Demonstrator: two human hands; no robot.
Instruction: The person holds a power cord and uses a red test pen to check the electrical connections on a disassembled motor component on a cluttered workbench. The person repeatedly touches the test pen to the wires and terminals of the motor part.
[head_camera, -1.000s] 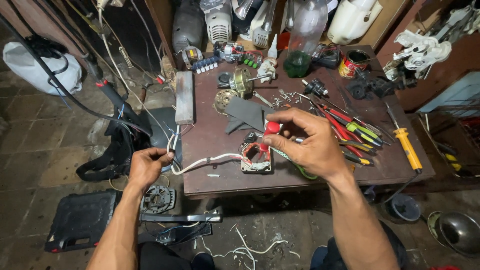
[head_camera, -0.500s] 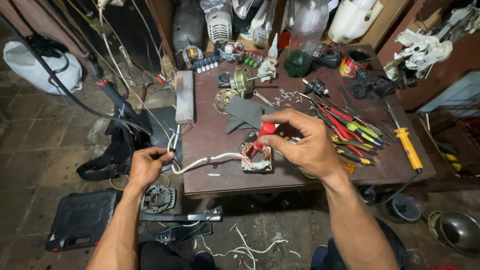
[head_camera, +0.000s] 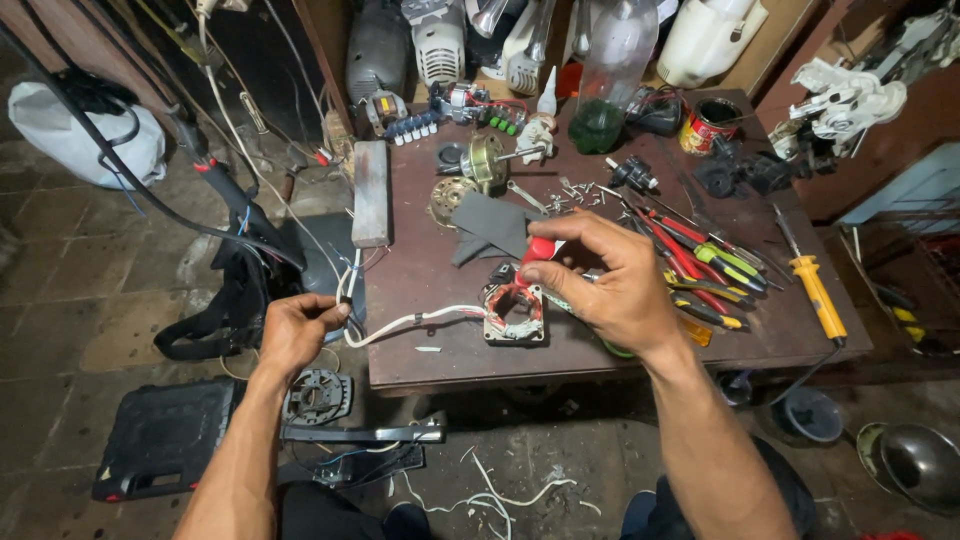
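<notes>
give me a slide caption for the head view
Left hand holds white wires from a square motor stator; right hand presses a red-handled tool onto it.

Right hand (head_camera: 615, 285) hides most of the red-handled tool (head_camera: 540, 250)

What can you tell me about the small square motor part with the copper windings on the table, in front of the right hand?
The motor stator is a small square frame of grey metal, with reddish copper windings on its inner sides and an open middle. It lies flat near the front edge of the brown table. A white cable runs from its left side, over the table edge, to the left hand, which grips the cable. The right hand holds a red-handled tool just above it; whether the tip touches cannot be told.
</notes>
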